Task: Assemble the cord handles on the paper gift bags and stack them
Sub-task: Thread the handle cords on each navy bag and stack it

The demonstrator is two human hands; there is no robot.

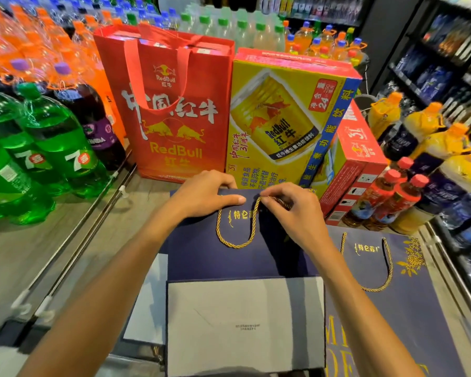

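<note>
A flat navy paper gift bag (pixel 201 257) lies in front of me, its white folded bottom flap (pixel 242 322) nearest me. A gold twisted cord (pixel 235 240) hangs in a loop from its top edge. My left hand (pixel 204 194) grips the bag's top edge, thumb on the front face beside the cord's left end. My right hand (pixel 291 210) pinches the cord's right end at the top edge. To the right lies a second navy bag (pixel 408 303) with its own gold cord handle (pixel 378 284) fitted.
A red RedBull gift bag (pixel 169 104) and a yellow RedBull carton (pixel 283 123) stand just behind the bag. Green soda bottles (pixel 46 148) crowd the left, juice bottles (pixel 419 170) the right. A metal shelf rail (pixel 87 232) runs along the left.
</note>
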